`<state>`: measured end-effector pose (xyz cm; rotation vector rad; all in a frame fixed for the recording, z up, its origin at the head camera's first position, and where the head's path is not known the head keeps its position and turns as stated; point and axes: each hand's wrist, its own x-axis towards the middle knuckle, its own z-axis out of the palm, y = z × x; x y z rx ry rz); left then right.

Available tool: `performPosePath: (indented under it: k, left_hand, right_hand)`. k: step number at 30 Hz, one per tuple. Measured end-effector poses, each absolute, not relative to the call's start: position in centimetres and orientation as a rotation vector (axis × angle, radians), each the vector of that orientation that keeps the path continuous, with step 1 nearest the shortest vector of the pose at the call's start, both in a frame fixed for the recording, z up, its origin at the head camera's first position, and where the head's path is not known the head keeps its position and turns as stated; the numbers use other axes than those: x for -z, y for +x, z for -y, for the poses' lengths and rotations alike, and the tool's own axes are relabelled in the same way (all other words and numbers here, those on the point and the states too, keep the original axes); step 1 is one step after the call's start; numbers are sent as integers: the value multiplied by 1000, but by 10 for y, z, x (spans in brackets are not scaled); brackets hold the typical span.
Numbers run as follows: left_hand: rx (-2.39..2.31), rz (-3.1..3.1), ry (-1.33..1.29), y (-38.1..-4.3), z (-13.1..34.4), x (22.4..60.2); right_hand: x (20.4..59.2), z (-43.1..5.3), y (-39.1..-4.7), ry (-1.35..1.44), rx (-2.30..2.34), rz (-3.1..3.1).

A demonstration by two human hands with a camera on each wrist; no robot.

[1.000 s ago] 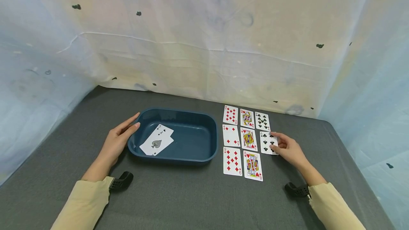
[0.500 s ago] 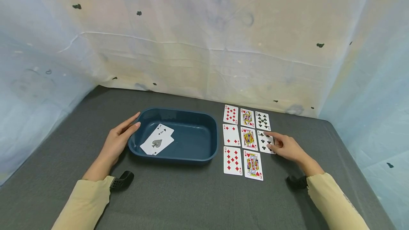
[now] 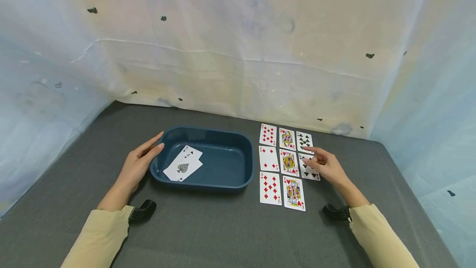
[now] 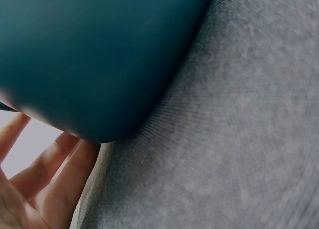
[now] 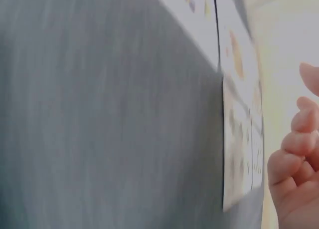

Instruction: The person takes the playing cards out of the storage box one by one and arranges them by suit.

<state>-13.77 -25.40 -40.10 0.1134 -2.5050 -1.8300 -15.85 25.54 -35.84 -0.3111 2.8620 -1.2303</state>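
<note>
My left hand (image 3: 137,164) rests its nearly straight fingers and thumb against the left end of a dark blue tray (image 3: 238,185). In the left wrist view, fingertips (image 4: 82,159) touch the tray's outer wall. Inside the tray lie an ace of spades (image 3: 182,168) and, partly under it, a three (image 3: 193,151). Over at the right, my right hand (image 3: 329,168) hovers above a six of clubs (image 3: 311,173), holding nothing. Thumb and forefinger are apart, overlapping that card and the lower edge of another clubs card (image 3: 304,139) in the head view.
Left of the clubs, a column of face cards includes a king of hearts (image 3: 293,193) and a jack (image 3: 289,162). A diamonds column holds a nine (image 3: 270,188), a four (image 3: 268,159) and a higher card (image 3: 267,135). A cloth backdrop (image 3: 238,82) rises behind the grey table (image 3: 223,230).
The six of clubs has slid left against the face-card column. My right hand has then let go and moved up and left off it. The left hand has stayed at the tray.
</note>
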Motion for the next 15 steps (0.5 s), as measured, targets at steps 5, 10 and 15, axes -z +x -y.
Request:
performPosePath:
  k: [5,10,15]
  left_hand:
    - [1832,2513,124,-136,255,400]
    - [1841,2516,126,-136,254,401]
    - [1836,2516,133,-137,254,400]
  right_hand:
    - [357,-228,-158,-370,1423,-2786]
    - [358,-204,-160,-590,1588,-2704]
    - [348,-174,-157,-688,1662,-2608]
